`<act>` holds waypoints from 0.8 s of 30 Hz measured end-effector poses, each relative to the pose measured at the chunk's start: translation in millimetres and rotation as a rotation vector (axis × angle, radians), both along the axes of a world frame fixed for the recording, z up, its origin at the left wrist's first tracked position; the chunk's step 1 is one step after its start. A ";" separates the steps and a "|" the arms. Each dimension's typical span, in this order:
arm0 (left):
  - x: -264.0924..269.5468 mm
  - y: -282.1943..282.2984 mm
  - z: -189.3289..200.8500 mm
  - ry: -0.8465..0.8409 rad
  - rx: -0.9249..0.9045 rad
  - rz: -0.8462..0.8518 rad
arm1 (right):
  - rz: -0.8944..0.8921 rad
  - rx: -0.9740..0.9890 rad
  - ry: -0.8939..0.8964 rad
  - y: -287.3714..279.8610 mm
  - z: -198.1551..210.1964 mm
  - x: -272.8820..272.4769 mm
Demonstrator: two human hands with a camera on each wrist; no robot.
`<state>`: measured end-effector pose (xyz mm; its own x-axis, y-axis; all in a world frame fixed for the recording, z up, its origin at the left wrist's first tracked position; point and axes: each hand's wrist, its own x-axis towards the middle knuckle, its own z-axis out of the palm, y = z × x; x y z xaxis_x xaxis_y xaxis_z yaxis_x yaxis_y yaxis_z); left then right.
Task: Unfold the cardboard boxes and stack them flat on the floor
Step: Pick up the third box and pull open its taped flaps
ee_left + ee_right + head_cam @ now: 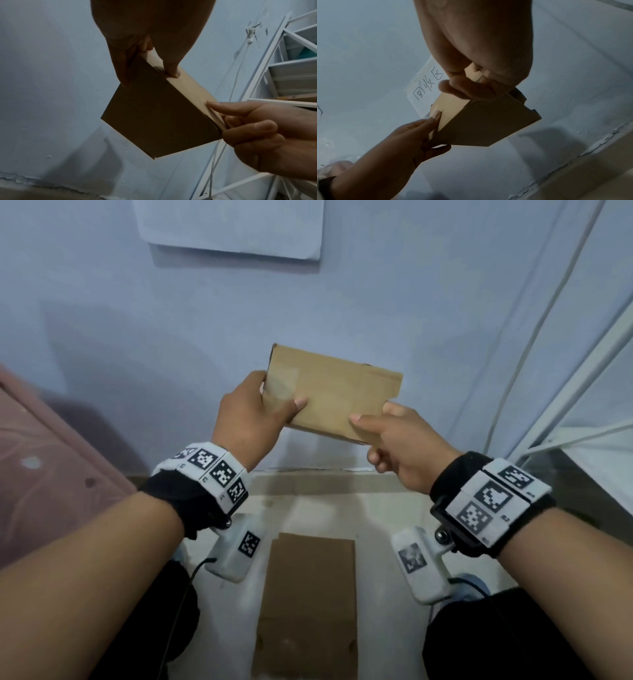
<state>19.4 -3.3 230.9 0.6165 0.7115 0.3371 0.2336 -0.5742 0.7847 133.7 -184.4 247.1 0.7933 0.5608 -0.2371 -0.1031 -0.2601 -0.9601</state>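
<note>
Fingers (298, 405) of both hands pinch a cardboard box (329, 395) above flattened cardboard (308, 604) on the floor (373, 508).

Black wrist straps (191, 501) carry white, square-coded marker blocks (496, 498) and cables.

Pale blue wall (342, 302) with a taped paper sheet (233, 224) – white rack (283, 81) at right, light floor (325, 508).

Both arms raised forward — left hand (247, 419) and right hand (402, 445) in pinching grip
</note>
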 end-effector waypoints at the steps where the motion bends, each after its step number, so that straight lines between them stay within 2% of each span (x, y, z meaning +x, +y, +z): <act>1: -1.0 -2.1 -0.3 -0.003 0.013 0.004 | -0.003 0.008 -0.010 -1.7 -0.4 -1.1; 5: -8.3 -13.4 -1.2 -0.023 0.050 0.030 | -0.027 0.057 -0.021 -6.1 -1.0 -8.3; 14: -21.8 -37.2 5.0 -0.020 -0.023 0.131 | -0.043 0.156 -0.016 -13.0 5.1 -28.4; 24: -26.4 -41.0 2.6 -0.023 0.072 0.065 | -0.072 0.140 -0.031 -31.5 17.2 -31.9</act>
<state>-7.0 -44.2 233.5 0.5616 0.7230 0.4024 0.2544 -0.6136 0.7475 101.8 -215.9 264.3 0.8382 0.5283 -0.1351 -0.0861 -0.1165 -0.9895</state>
